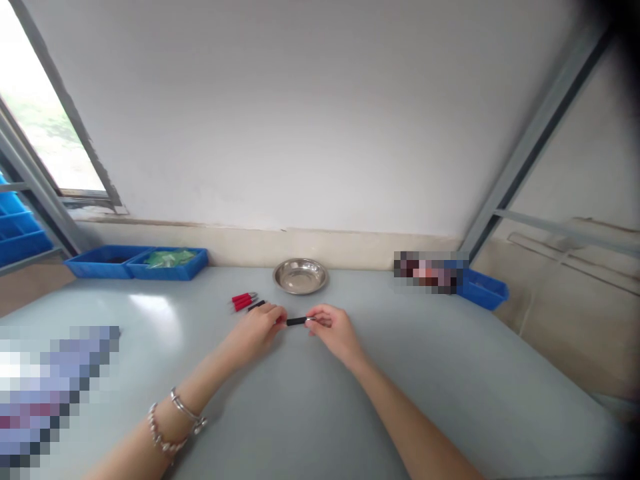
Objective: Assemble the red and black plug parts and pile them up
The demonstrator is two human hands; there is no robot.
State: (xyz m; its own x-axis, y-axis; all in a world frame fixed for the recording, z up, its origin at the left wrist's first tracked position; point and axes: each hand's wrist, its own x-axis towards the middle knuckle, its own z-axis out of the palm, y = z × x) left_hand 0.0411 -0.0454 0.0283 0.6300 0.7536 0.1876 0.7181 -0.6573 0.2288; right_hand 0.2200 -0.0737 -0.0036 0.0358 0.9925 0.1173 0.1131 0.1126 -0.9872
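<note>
Between my two hands a black pen (296, 321) lies level, just above the table or touching it; I cannot tell which. My left hand (264, 323) pinches one end of it, fingers closed. At the other end, where a silvery part shows, the fingers of my right hand (332, 328) are closed too. Several red pens (243, 301) with silvery tips lie left of my left hand. Another black pen (257, 305) rests beside them, partly hidden behind that hand. A shiny round metal dish (301, 276) stands beyond my hands.
Two blue trays (170, 265) sit at the back left, one with green plastic bags (169, 258). At the back right is another blue tray (483, 288) beside a pixelated patch. A second pixelated thing lies at front left. Grey metal posts (540, 127) flank the table (310, 407).
</note>
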